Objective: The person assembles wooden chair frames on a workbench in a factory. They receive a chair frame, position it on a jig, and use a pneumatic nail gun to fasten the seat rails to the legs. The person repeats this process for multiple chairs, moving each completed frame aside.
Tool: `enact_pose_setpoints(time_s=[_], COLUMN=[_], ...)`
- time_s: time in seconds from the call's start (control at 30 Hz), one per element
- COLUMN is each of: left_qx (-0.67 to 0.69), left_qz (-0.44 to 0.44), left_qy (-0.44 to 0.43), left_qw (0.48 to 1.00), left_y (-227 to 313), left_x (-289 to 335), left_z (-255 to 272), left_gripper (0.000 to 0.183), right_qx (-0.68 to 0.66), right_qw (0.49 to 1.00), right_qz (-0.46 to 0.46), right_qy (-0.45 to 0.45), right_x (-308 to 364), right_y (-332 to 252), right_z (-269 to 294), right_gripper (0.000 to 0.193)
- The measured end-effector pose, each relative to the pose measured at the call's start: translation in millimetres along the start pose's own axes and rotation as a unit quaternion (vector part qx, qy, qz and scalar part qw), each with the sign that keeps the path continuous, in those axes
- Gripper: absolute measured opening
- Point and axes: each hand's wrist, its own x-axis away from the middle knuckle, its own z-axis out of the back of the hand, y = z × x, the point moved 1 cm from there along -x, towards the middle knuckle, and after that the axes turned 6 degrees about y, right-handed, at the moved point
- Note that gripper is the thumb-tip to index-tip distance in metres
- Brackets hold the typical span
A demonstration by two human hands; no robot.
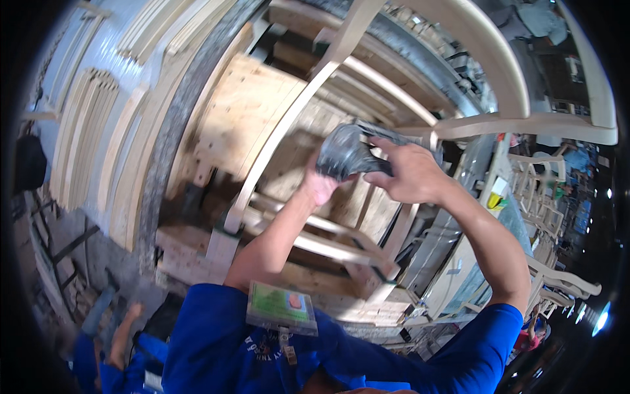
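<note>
Both my hands are on a dark grey and black nail gun (341, 154), slightly blurred, with a rounded head and a long straight part along its far side. My right hand (413, 172) wraps round its handle from the right. Beneath the rounded head, my left hand (319, 186) supports it; most of those fingers are hidden behind the tool. Around and below the tool stands a pale wooden chair frame (279, 131) with long curved members. Its lower rails (315, 246) pass near my left forearm. The tool's tip is hidden, so contact with the frame cannot be made out.
Plywood panels (239, 111) lie under the frame on a wooden bench (190, 266). Stacked wooden strips (85, 138) cover a table at the left. A curved wooden piece (492, 52) arches at the far right. Chair frames (538, 197) stand farther right. Another person's arm (123, 335) shows at lower left.
</note>
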Motion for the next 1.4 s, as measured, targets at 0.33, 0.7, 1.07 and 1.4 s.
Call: enact_pose_setpoints(time_s=[0.33, 0.7, 1.07, 1.4], left_qx=[-0.106, -0.028, 0.034, 0.015], left_qz=[-0.006, -0.026, -0.003, -0.036], left_qy=[0.146, 0.234, 0.231, 0.223], left_qw=[0.984, 0.972, 0.972, 0.974], left_y=[-13, 5, 6, 6], left_x=[196, 204, 205, 214], left_z=[34, 42, 30, 28], left_gripper=[0.031, 0.023, 0.02, 0.02], right_qx=[-0.969, -0.945, -0.949, -0.949], right_qw=[0.071, -0.018, -0.041, -0.05], right_qz=[-0.146, -0.196, -0.176, -0.203], right_qy=[-0.185, -0.261, -0.26, -0.238], right_x=[37, -4, 0, 5], right_y=[-75, -97, -94, -104], right_z=[-173, -215, -203, -204], right_gripper=[0.07, 0.071, 0.071, 0.074])
